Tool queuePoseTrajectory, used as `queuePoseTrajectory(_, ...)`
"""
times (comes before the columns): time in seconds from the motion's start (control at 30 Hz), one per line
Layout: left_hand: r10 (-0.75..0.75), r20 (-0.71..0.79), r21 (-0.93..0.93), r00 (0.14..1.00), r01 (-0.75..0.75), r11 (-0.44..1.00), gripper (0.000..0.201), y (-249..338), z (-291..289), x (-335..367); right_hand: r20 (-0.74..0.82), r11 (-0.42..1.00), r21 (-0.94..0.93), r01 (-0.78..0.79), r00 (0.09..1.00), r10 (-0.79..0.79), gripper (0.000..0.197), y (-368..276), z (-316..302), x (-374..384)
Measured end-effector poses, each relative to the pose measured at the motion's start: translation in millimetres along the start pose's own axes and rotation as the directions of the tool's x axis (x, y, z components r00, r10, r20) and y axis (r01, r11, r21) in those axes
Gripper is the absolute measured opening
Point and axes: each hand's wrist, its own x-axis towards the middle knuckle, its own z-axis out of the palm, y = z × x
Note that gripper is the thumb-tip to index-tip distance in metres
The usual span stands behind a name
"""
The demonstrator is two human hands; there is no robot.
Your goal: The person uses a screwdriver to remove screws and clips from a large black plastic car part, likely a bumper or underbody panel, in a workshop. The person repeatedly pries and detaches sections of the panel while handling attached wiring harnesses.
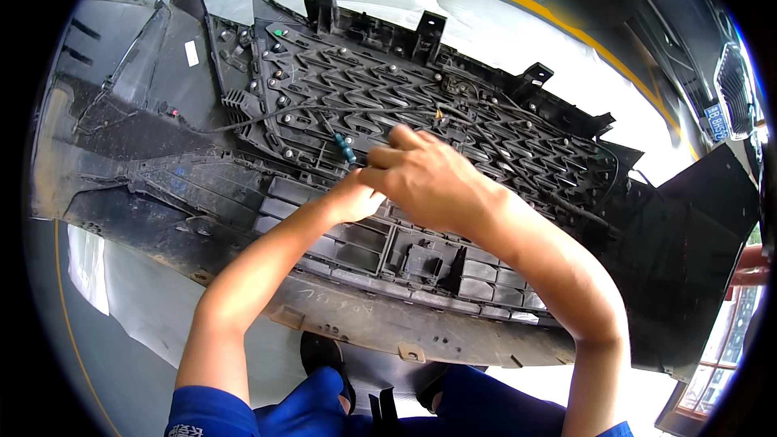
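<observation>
Grille [413, 91], black plastic zigzag lattice

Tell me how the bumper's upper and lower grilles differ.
The upper grille has a zigzag lattice; the lower grille has boxy, roughly rectangular cells. The upper grille is the deeper panel; the lower grille is a narrower strip, closer to the picture's bottom edge. Both sit in the same bumper.

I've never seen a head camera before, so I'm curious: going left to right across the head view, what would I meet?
Small white label → teal tool → the person's right hand → blue plate.
</observation>
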Motion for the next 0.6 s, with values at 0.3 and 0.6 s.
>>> queuePoseTrajectory(0.3, -0.011, -0.050, 0.342, 0.999, 0.028, 0.939, 0.016, 41.3, -18.3, 7.4, 0.216, 0.911, -0.122, -0.393, 0.886, 0.411, 0.019, -5.9, -10.4, 2.1)
queuePoseTrajectory(0.6, 0.140, -0.111, 0.243, 0.984, -0.110, 0.964, 0.014, 48.1, -18.1, -11.5, 0.125, 0.918, 0.037, -0.395, 0.913, 0.388, 0.020, -6.2, -10.2, -16.0)
